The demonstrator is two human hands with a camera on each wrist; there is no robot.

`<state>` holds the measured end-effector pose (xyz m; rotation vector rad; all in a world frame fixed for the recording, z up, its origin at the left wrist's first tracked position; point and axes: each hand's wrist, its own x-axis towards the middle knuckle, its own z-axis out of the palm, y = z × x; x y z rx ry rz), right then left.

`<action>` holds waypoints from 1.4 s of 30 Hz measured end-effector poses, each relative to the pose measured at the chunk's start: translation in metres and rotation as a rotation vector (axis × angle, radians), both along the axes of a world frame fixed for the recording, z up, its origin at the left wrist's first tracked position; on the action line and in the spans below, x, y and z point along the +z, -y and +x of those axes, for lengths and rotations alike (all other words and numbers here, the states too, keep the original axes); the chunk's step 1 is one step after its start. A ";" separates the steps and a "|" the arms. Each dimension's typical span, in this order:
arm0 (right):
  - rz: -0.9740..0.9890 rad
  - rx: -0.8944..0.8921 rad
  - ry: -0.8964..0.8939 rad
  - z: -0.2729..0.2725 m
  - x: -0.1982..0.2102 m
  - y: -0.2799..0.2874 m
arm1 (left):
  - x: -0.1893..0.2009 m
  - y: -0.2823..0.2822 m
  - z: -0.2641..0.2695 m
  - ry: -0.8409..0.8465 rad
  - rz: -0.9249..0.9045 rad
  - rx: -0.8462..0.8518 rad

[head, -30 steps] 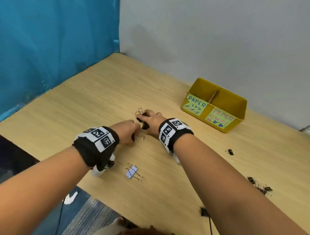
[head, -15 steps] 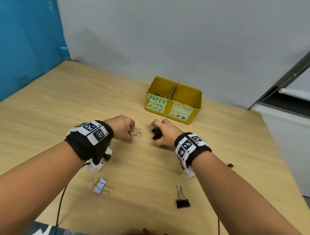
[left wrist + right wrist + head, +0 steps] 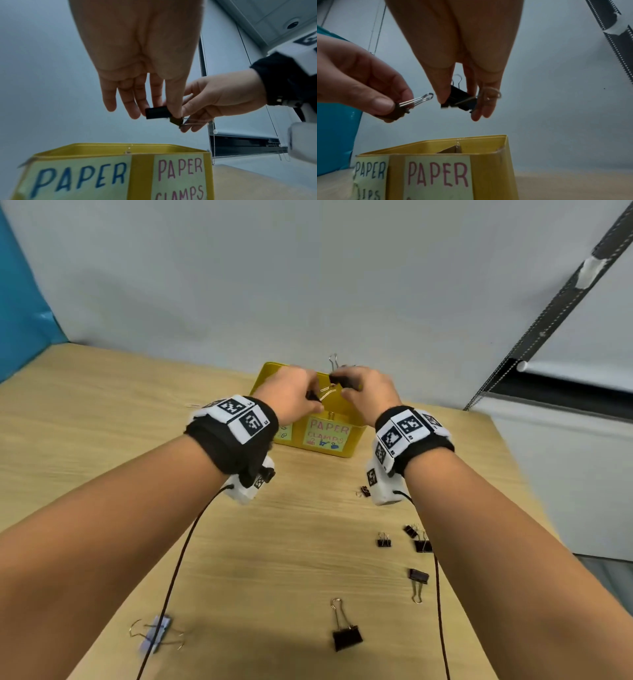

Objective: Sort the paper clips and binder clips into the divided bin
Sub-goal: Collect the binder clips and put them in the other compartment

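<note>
The yellow divided bin (image 3: 298, 436) stands at the table's back, labelled PAPER CLIPS on the left and PAPER CLAMPS on the right. Both hands hover just above it. My left hand (image 3: 317, 402) pinches a dark binder clip (image 3: 157, 113) between thumb and fingers, its silver handles (image 3: 421, 100) pointing at the other hand. My right hand (image 3: 342, 386) grips what look like two black binder clips (image 3: 458, 100) over the PAPER CLAMPS side (image 3: 436, 175). The bin's inside is mostly hidden; only a cardboard divider (image 3: 452, 150) shows.
Several black binder clips lie on the table front right, among them a large one (image 3: 346, 635) and another (image 3: 418, 577). A pale blue clip (image 3: 156, 633) lies front left. A grey wall rises right behind the bin. Wrist cables trail over the table.
Both hands lifted from the table's middle, each with its clips, and moved forward to above the bin. The head view swung toward the bin.
</note>
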<state>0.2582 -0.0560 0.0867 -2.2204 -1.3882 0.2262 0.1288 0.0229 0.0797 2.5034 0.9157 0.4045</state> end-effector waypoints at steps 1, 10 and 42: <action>-0.011 0.008 -0.018 0.003 -0.001 -0.002 | -0.002 -0.001 0.006 -0.005 -0.013 -0.001; 0.030 -0.073 -0.147 0.010 -0.015 0.014 | -0.011 0.013 -0.006 -0.073 0.043 -0.036; -0.588 0.090 -0.116 -0.084 -0.072 0.202 | -0.075 0.157 -0.090 -0.665 -0.089 -0.265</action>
